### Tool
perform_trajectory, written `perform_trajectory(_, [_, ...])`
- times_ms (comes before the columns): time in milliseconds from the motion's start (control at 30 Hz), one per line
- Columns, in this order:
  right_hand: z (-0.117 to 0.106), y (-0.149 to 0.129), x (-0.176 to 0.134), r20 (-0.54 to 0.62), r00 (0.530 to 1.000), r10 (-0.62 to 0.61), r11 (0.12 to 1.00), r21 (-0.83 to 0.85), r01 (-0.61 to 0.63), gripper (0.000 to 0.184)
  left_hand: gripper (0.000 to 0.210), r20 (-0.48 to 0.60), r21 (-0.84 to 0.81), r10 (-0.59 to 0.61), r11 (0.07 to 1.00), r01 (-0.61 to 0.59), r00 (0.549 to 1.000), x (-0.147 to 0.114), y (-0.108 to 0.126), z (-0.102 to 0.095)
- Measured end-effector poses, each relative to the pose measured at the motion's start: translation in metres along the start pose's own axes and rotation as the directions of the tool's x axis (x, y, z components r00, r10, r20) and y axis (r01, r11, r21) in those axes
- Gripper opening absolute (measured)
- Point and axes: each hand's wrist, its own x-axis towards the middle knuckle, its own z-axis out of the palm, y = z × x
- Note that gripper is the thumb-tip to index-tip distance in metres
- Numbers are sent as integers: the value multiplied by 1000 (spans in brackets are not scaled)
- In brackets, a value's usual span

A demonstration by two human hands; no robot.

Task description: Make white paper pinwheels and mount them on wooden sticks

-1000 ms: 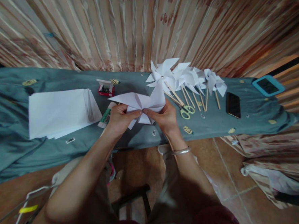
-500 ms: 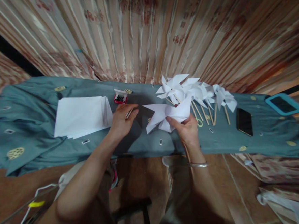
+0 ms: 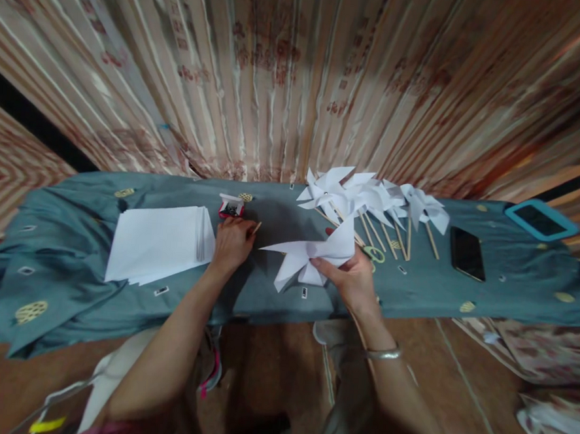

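My left hand (image 3: 233, 245) is closed around a short length of wooden stick (image 3: 256, 227), whose end pokes out past the fingers. Those fingers touch or nearly touch the front of a small red box (image 3: 232, 208), open and holding dark pins or tacks too small to make out. In my right hand (image 3: 354, 273) is a folded white paper pinwheel (image 3: 312, 251), pinched near its centre with the thumb on top. Its points spread toward the left, above the cloth. Behind my right hand lies a pair of green-handled scissors (image 3: 374, 253), partly hidden.
A stack of white paper (image 3: 158, 243) lies on the left of the teal cloth (image 3: 265, 307). Several finished pinwheels on sticks (image 3: 364, 198) lie at the back right. Farther right are a black phone (image 3: 467, 253) and a blue-framed tablet (image 3: 541, 220). A curtain (image 3: 288, 79) hangs behind.
The view has tilted up, so everything sits lower. My left hand with the stick has shifted up to the red box. My right hand has brought the pinwheel slightly nearer to me.
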Motion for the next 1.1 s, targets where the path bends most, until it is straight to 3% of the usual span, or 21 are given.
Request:
perform_trajectory(167, [5, -5, -14, 23, 993, -114, 964, -238, 116, 59, 17, -46, -350, -18, 937, 1, 999, -4, 27, -6])
perform_trajectory(200, [6, -8, -17, 32, 986, -161, 944, -286, 163, 60, 14, 7, -562, -69, 825, 61, 998, -8, 36, -9])
perform_trajectory(267, [9, -17, -26, 46, 970, -239, 901, -362, 239, 58, 14, 180, -853, -169, 463, 239, 969, -15, 56, -16])
perform_trajectory(400, [11, -32, -47, 18, 959, -283, 899, -344, 272, 53, 25, 239, -910, -167, 305, 281, 957, -31, 89, -34])
perform_trajectory(467, [11, -37, -55, 13, 951, -308, 910, -287, 299, 54, 31, 350, -910, -198, 160, 383, 915, -37, 100, -42])
perform_trajectory(533, [10, -42, -61, 14, 936, -351, 912, -219, 346, 54, 34, 420, -893, -170, 96, 439, 891, -42, 108, -48])
perform_trajectory(633, [10, -52, -66, -5, 909, -416, 903, -122, 412, 54, 34, 463, -879, -109, 69, 471, 880, -48, 116, -53])
perform_trajectory(833, [12, -68, -75, -4, 846, -534, 841, -110, 530, 53, 24, 389, -915, -1, 119, 386, 921, -58, 125, -62])
perform_trajectory(967, [12, -72, -83, 19, 764, -645, 749, -186, 636, 53, 20, 295, -936, 73, 220, 273, 953, -60, 127, -69])
perform_trajectory(1100, [13, -73, -88, 35, 660, -751, 628, -276, 728, 53, 15, 280, -928, 146, 293, 229, 949, -62, 127, -76])
